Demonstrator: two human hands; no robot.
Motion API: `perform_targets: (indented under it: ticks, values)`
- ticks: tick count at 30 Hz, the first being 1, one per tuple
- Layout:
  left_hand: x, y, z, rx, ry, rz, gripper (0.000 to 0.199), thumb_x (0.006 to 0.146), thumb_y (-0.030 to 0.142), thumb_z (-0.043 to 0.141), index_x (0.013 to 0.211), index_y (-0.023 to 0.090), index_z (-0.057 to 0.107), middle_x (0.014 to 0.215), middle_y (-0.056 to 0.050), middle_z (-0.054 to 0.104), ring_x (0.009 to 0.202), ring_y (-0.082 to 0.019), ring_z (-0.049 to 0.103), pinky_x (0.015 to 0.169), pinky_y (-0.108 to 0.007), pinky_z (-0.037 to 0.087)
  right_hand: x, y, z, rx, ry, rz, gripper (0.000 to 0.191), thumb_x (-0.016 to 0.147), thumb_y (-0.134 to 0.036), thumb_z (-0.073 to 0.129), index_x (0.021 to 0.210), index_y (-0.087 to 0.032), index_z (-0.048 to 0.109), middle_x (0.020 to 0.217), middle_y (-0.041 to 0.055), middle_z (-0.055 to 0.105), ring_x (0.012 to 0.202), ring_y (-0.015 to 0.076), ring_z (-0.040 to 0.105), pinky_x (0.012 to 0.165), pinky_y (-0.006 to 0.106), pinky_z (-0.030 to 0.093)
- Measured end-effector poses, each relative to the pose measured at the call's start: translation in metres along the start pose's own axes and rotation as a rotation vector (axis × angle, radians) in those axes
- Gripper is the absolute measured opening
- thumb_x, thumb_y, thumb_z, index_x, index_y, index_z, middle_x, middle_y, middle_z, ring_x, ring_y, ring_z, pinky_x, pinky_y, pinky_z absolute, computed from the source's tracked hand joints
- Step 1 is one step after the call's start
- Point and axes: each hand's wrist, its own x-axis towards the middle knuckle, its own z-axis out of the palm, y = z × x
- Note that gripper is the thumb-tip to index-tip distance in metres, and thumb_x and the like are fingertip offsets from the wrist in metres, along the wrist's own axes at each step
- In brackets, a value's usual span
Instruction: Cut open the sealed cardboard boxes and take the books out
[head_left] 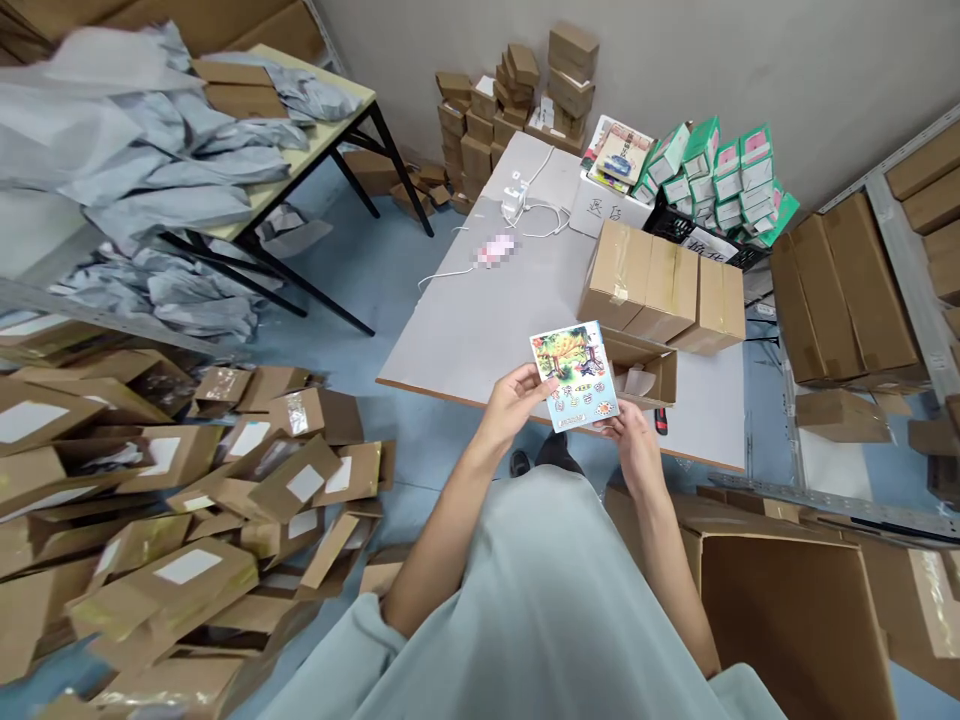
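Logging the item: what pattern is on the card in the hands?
Colourful printed pictures on pale blue; head view.

Grey table: white box, handwritten, books on top; black crate of green-and-white packs; three taped cartons, side by side, before the crate; white adapter with cable; red-and-black tool near the edge.
By the wall: small brown boxes, stacked.
Yellow-topped table: grey bags, heaped; more beneath.
Floor, left of view: opened boxes, piled, several with white labels.
Right of view: metal rack; large open carton, lower right.
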Motion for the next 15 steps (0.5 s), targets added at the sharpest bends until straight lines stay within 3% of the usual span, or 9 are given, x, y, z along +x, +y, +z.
perform_targets:
  ticks: [3, 9, 15]
  values:
    - [-0.014, 0.012, -0.009, 0.040, -0.014, 0.041, 0.054, 0.070, 0.058, 0.107, 0.099, 0.019, 0.083, 0.106, -0.009, 0.087, 0.096, -0.025, 0.079, 0.088, -0.034, 0.064, -0.011, -0.003, 0.009, -0.139, 0.009, -0.105, 0.047, 0.089, -0.068, 0.091, 0.109, -0.026, 0.083, 0.097, 0.0051, 0.084, 0.085, 0.0229, 0.076, 0.085, 0.039, 0.064]
    - [-0.033, 0.032, -0.014, 0.068, 0.001, 0.100, 0.055, 0.074, 0.063, 0.104, 0.103, 0.019, 0.087, 0.106, -0.010, 0.087, 0.096, -0.026, 0.078, 0.085, -0.034, 0.063, -0.029, 0.003, 0.027, -0.190, -0.015, -0.132, 0.048, 0.089, -0.071, 0.088, 0.104, -0.026, 0.081, 0.089, 0.0041, 0.082, 0.079, 0.0221, 0.075, 0.081, 0.039, 0.063]
    - [-0.039, 0.035, -0.020, 0.055, -0.001, 0.115, 0.058, 0.077, 0.067, 0.100, 0.106, 0.018, 0.088, 0.107, -0.010, 0.087, 0.097, -0.027, 0.078, 0.084, -0.034, 0.062, -0.039, 0.003, 0.036, -0.200, -0.012, -0.134, 0.048, 0.089, -0.070, 0.087, 0.104, -0.026, 0.079, 0.086, 0.0029, 0.080, 0.079, 0.0220, 0.074, 0.081, 0.039, 0.064]
